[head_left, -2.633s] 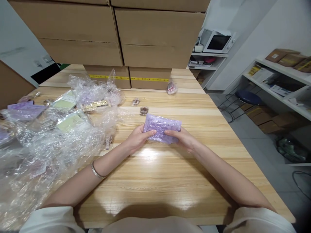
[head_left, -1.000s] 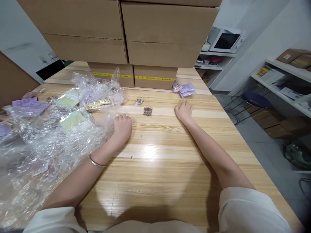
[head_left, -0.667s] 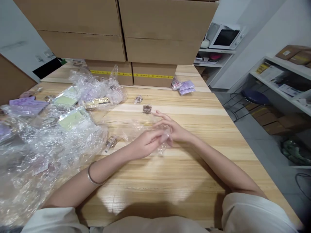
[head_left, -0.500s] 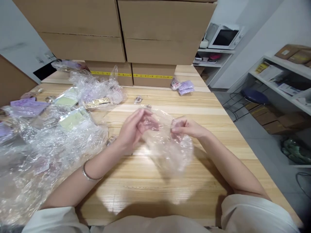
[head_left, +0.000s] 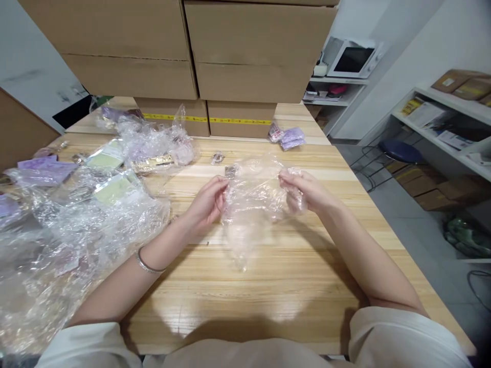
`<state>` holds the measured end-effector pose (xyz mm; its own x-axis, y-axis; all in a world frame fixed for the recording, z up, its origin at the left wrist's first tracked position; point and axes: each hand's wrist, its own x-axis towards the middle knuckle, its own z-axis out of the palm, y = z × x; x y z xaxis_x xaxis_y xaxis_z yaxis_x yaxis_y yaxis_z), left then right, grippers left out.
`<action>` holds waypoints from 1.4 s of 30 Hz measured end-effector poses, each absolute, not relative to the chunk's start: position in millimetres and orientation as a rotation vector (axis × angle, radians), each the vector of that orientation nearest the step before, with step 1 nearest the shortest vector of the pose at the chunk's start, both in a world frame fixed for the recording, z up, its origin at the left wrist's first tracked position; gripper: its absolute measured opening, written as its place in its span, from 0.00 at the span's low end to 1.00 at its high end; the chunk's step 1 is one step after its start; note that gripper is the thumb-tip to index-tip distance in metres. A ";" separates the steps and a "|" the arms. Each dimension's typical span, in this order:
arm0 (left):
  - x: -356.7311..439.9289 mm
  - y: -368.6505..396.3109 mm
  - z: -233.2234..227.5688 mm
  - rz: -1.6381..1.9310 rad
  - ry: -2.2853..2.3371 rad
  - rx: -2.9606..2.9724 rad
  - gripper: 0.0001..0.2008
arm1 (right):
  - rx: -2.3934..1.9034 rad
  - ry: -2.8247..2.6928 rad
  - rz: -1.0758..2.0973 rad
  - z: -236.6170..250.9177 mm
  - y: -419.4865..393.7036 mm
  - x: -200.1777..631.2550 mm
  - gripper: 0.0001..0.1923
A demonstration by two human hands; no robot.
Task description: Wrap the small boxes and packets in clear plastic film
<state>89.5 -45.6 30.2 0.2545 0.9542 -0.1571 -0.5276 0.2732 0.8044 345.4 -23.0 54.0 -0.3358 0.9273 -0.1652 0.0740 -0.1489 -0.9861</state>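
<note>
A clear, crinkled plastic bag (head_left: 255, 186) is stretched between my two hands above the wooden table (head_left: 230, 296). My left hand (head_left: 210, 202) pinches its left edge, fingers closed. On the other side, my right hand (head_left: 301, 190) grips the right edge, with some plastic bunched around the fingers. The lower part of the bag hangs down in a blurred point. Just beyond my left fingertips lies a small dark piece (head_left: 230, 172), partly covered by the plastic; its kind is unclear. A small clear packet (head_left: 217, 158) rests farther back on the table.
Crumpled clear plastic bags (head_left: 95, 230) cover the table's left side, with green-and-white packets (head_left: 117, 187) and purple packets (head_left: 48, 171) among them. Large cardboard boxes (head_left: 261, 56) stand along the back. More purple packets (head_left: 292, 138) lie back right. Shelves and a stool (head_left: 401, 151) are beyond.
My hands have moved apart, and the bag has spread wide between them. My left fingers, which were spread inside or behind the plastic, have closed on its edge.
</note>
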 end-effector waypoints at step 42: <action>68.3 -8.5 -10.1 0.736 1.032 1.934 0.23 | -1.815 -2.237 0.571 -21.7 -7.8 316.8 0.46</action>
<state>68.3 -8.5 -10.1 0.4967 0.8600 0.1172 0.3907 -0.3421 0.8546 316.8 -7.8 -21.7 -0.2228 0.9714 -0.0828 0.8922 0.1689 -0.4188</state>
